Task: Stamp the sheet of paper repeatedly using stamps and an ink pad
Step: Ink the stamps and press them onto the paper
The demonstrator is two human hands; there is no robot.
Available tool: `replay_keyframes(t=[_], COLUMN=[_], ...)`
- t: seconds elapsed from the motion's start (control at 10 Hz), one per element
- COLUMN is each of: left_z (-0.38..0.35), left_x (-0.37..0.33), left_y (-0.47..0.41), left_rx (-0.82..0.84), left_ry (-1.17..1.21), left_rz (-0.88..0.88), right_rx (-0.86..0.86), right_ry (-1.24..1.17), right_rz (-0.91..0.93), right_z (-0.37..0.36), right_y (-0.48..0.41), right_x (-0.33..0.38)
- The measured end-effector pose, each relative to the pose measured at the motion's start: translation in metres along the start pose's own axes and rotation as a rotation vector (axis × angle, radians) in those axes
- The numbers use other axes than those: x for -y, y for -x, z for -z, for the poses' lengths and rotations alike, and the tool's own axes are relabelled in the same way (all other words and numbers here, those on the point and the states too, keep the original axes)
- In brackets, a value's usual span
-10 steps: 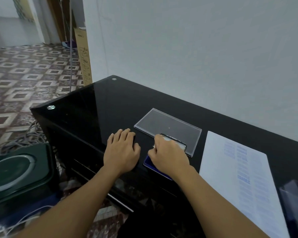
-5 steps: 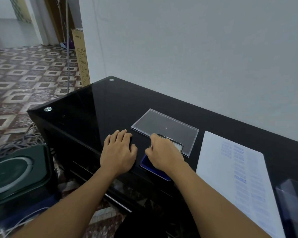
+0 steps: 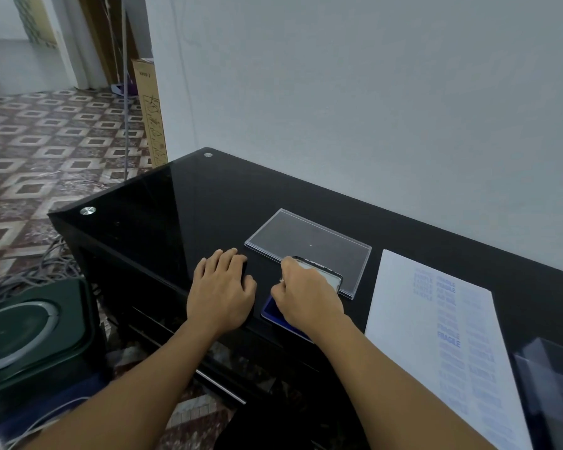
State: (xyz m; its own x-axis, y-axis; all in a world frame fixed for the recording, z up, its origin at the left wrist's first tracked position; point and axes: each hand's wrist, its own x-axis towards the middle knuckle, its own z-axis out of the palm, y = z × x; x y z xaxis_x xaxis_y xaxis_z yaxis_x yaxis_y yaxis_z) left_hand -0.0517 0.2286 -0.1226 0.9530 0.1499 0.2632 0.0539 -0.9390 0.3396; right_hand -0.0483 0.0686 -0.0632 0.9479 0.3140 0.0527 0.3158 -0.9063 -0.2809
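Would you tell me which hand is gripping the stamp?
The right hand, curled round the black-framed stamp over the blue ink pad; the left hand lies flat.

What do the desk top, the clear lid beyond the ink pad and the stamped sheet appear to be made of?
Desk top: probably black glass, glossy; it mirrors the wall. Clear lid: likely rigid transparent plastic; the dark top shows through. Sheet: matte white paper with faint blue prints.

One sheet [image 3: 413,345], one ink pad [image 3: 269,312] — one lid [image 3: 306,241] (clear).
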Motion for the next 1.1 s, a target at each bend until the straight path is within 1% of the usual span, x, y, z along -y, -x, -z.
replay_keyframes(t=[0.2,0.7,0.8,1.0,1.1], left_z=[0.001,0.000,0.000,0.002,0.006], left_x=[-0.001,0.001,0.001,0.002,0.002], left_y=[0.000,0.000,0.000,0.000,-0.003], left_rx=[0.001,-0.003,0.005,0.027,0.069], left_ry=[0.005,0.015,0.008,0.032,0.066], left_rz=[0.003,-0.008,-0.010,-0.003,0.011], right_rx=[0.025,-0.018,0.015,-0.061,-0.026], right_ry=[-0.043,-0.033,-0.057,-0.129,-0.143], right_rz=[-0.026,-0.017,-0.007,-0.059,-0.118], right_z=[0.001,0.004,0.005,0.019,0.029], right_y=[-0.003,0.019,0.018,0.029,0.045], right_x=[-0.001,0.004,0.003,-0.009,-0.021])
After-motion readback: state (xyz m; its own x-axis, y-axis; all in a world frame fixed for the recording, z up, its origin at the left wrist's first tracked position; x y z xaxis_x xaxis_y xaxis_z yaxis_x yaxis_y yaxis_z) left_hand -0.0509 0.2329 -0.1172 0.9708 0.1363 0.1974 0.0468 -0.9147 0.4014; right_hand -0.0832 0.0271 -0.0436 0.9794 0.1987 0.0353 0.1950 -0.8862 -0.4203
